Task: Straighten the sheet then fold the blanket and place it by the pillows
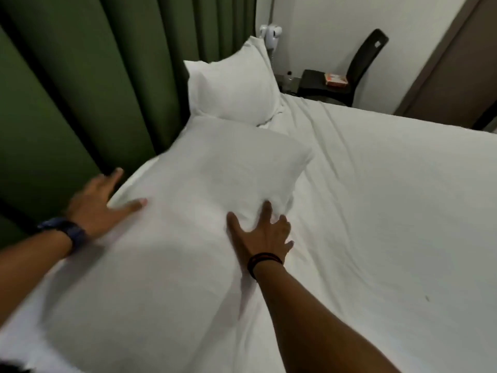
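Right now both hands are flat on the near pillow [215, 170], which lies in the middle of the frame on the white sheet [390, 211]. The left hand [99, 203], fingers spread and blurred, cups the pillow's left edge beside the green curtain [80, 76]. The right hand [262, 234] presses open-palmed into its lower right corner, denting the cover. Gripping nothing, they look to be nudging the pillow square against the second pillow [231, 87], propped up at upper centre. I'd say this clears the head of the bed so the sheet, creased toward the upper right, can be smoothed. No blanket shows anywhere, so folding is not yet begun. A dark chair [357, 63] stands beyond the bed.
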A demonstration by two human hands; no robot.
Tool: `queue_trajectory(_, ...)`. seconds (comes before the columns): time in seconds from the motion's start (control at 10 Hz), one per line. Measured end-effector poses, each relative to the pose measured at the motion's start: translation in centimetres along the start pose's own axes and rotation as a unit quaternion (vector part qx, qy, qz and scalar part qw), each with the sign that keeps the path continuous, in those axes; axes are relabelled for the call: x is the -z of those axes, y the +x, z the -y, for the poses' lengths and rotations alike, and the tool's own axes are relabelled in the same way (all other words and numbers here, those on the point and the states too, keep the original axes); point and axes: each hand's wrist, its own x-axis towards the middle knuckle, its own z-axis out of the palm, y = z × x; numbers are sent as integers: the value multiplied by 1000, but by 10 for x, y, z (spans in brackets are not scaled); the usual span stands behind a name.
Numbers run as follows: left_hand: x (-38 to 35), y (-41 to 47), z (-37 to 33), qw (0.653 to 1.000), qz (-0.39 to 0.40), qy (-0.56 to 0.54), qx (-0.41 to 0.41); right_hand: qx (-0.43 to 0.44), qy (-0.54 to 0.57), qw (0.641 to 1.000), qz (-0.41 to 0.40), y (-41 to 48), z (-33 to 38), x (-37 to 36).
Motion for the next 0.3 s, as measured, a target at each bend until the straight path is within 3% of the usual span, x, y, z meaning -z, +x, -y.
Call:
queue_trajectory(0.1, -51, -11, 24, 997, 67, 36, -6, 44, -11, 999, 20, 4, 17, -18)
queue_trajectory(0.2, -65, -7, 20, 997, 33, 73, -11, 16, -89, 994, 61, 15, 16, 4)
queue_trajectory(0.3, -41, 4, -17, 993, -27, 69, -87, 52, -39, 998, 13, 24, 38, 55)
